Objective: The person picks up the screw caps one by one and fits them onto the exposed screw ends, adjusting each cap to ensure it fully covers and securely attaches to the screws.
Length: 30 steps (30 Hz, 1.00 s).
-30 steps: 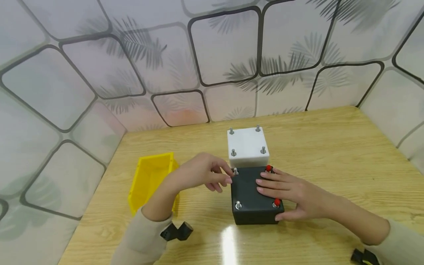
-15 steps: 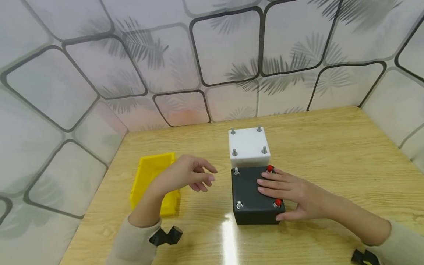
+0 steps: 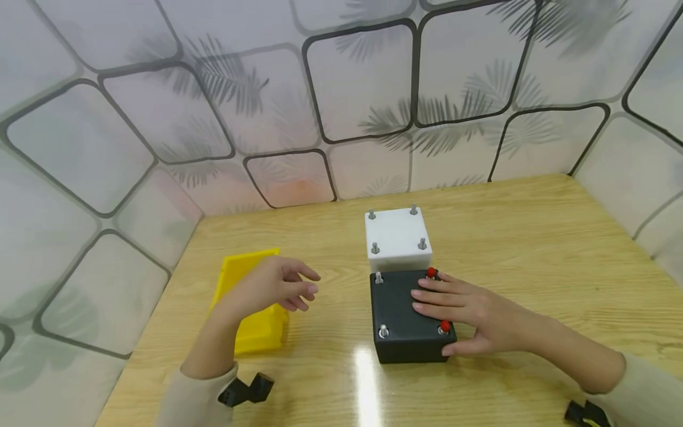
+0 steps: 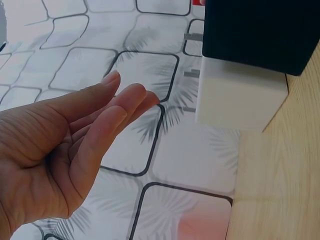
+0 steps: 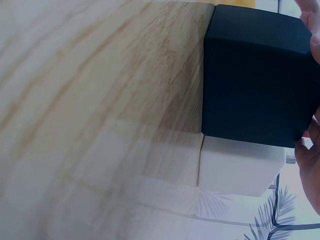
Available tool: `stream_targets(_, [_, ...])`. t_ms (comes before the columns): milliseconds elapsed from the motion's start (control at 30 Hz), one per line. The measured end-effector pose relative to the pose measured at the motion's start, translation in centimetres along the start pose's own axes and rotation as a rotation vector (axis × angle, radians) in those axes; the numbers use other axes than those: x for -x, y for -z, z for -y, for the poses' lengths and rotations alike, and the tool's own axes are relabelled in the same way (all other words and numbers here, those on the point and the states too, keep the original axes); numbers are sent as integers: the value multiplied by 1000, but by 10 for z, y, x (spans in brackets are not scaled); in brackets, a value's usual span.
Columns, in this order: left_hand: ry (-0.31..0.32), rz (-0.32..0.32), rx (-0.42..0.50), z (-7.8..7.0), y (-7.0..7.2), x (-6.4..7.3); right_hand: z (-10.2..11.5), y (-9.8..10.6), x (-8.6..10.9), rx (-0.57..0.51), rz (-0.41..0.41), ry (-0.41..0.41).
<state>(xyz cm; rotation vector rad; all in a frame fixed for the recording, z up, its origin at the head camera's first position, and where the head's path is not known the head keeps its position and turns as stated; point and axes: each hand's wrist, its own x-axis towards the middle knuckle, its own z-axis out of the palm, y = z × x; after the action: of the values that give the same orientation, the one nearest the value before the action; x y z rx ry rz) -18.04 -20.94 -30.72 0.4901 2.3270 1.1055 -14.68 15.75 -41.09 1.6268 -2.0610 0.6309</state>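
Note:
A black block (image 3: 395, 305) stands on the table with a metal bolt at each top corner. Its two right-hand bolts wear red caps (image 3: 445, 327); the two left-hand bolts (image 3: 383, 331) are bare. My right hand (image 3: 475, 314) rests on the block's right side, fingers laid straight over the top and thumb down by the front right corner. In the head view my left hand (image 3: 269, 290) hovers over the yellow bin (image 3: 261, 332), holding nothing. The left wrist view shows that hand's fingers loosely bent, with nothing between them.
Right behind the black block stands a white block (image 3: 396, 232) with bare bolts at its top corners. The wooden table (image 3: 512, 237) meets patterned walls at the back and sides. The left hand and forearm hide part of the bin's inside.
My left hand has moved left, from the far left bolt of the black block to above the yellow bin. The right hand has stayed on the block.

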Motion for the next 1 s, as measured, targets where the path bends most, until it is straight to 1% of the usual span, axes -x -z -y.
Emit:
stream_targets(167, [1, -25, 28, 11, 8, 7, -1, 0, 0, -3, -9, -2])
stream_targets(267, [21, -41, 59, 16, 14, 11, -1, 0, 0, -6, -9, 1])
stream_targets(400, [43, -78, 81, 25, 20, 17, -1, 1, -1, -12, -5, 1])
stream_targets(567, [40, -119, 45, 41, 28, 20, -1, 1, -1, -13, -7, 0])
stream_targets(700, [61, -162, 6, 54, 34, 18, -1, 2, -2, -6, 6, -4])
stream_targets(767, [66, -181, 1, 60, 37, 17, -1, 2, -2, -4, 15, -8])
stream_targets(867, [71, -189, 2, 65, 40, 17, -1, 2, -2, -6, 17, -3])
stream_targets(1000, [84, -186, -6, 68, 43, 15, -1, 2, -2, -9, 16, 0])
